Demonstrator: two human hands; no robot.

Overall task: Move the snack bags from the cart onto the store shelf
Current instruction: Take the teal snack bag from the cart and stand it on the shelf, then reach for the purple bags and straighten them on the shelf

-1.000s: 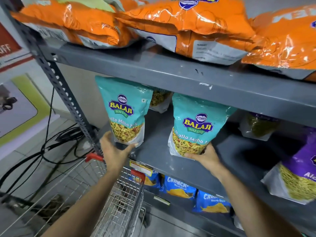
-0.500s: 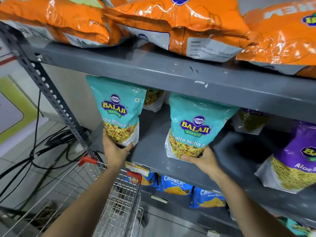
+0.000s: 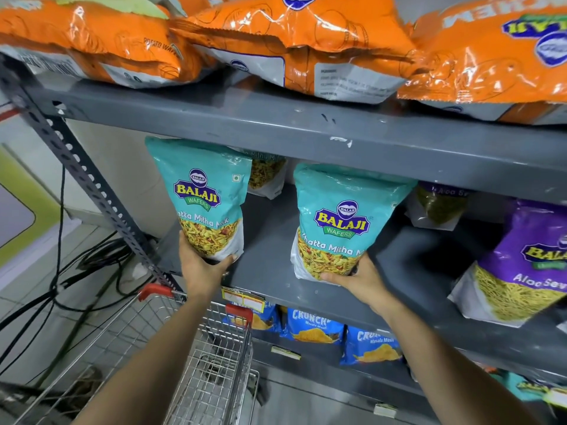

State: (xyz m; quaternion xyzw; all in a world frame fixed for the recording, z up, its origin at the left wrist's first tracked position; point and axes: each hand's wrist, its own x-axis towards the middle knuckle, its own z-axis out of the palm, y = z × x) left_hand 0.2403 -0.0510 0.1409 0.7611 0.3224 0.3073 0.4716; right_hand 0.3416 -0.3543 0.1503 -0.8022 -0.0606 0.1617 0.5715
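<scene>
Two teal Balaji Khatta Mitha Mix bags stand upright on the grey middle shelf [image 3: 270,271]. My left hand [image 3: 201,266] grips the bottom of the left teal bag [image 3: 202,197] at the shelf's left end. My right hand [image 3: 357,279] holds the bottom of the right teal bag [image 3: 343,222] near the shelf's middle. Another bag of the same mix [image 3: 267,176] stands behind them, partly hidden. The wire cart [image 3: 190,357] with red handle caps sits below my arms; its visible basket shows no bags.
Orange wafer bags [image 3: 294,41] fill the top shelf. Purple Aloo Sev bags [image 3: 527,265] stand at the right of the middle shelf. Blue Crunchex bags [image 3: 316,329] line the lower shelf. Black cables [image 3: 76,271] trail on the floor beside the perforated upright [image 3: 86,179].
Both hands have pushed the two teal bags slightly farther onto the shelf and stood them more upright. The view has closed in on the shelf.
</scene>
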